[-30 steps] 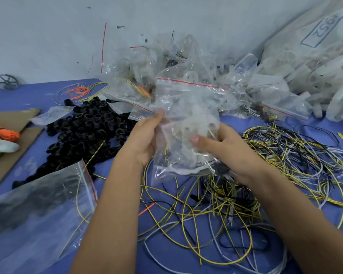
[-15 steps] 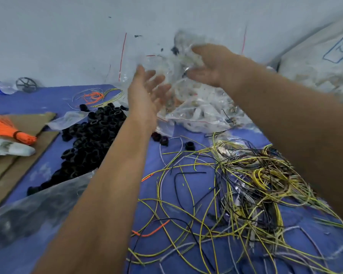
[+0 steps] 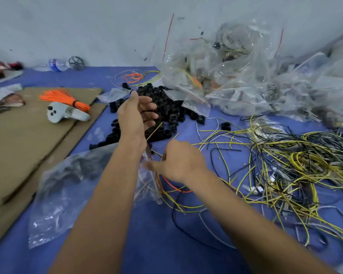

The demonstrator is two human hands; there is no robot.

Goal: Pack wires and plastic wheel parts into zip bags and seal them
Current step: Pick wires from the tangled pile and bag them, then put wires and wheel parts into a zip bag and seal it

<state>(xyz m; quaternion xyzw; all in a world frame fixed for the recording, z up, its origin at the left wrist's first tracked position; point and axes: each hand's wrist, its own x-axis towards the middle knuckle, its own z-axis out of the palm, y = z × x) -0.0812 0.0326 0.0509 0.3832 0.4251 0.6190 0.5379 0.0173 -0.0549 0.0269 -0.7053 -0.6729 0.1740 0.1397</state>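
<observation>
The left hand (image 3: 136, 113) is spread above the black wheel parts (image 3: 166, 113); the right hand (image 3: 178, 161), blurred, reaches among yellow wires (image 3: 285, 167), its grip I cannot tell.

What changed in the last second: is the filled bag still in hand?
No. Both hands let go of it; it went to the bag pile by the wall. The left hand now hovers open over the black rings; the right hand has dropped toward the wires. The rings and wires stayed put.
</observation>
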